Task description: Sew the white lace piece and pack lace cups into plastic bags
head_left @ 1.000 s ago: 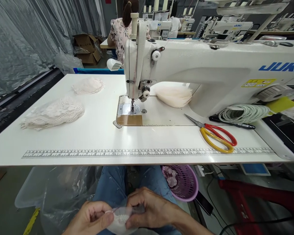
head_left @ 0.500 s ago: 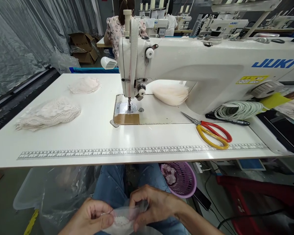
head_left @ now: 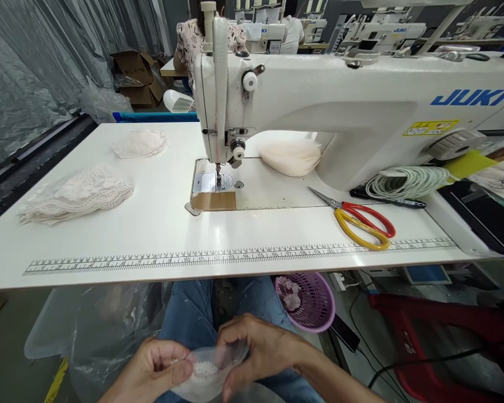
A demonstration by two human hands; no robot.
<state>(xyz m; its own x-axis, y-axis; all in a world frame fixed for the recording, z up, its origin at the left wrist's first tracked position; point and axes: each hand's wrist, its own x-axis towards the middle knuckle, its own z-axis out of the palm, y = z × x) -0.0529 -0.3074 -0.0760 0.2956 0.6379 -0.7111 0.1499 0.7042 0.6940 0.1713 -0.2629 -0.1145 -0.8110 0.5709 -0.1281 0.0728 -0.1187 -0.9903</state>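
Over my lap, below the table's front edge, I hold a piece of sheer white fabric point(head_left: 201, 386) with a white lace patch in its middle. My left hand point(head_left: 162, 366) pinches its left side between thumb and fingers. My right hand point(head_left: 256, 352) grips the right side, with the thin cloth showing over the fingers. On the table above stands a white sewing machine point(head_left: 353, 101), its needle area away from both hands. A stack of lace pieces point(head_left: 79, 193) lies at the table's left, with a smaller lace pile point(head_left: 139, 144) behind it.
Red-and-yellow scissors point(head_left: 361, 224) lie right of the needle plate. Cream cut pieces point(head_left: 289, 158) rest under the machine arm, and a coil of cord point(head_left: 407, 182) sits further right. A purple basket point(head_left: 315, 302) stands below the table. Other people work at machines behind.
The camera view has shifted slightly. My hands still hold the sheer fabric, which is now spread a little wider between them, showing more of its rounded shape.
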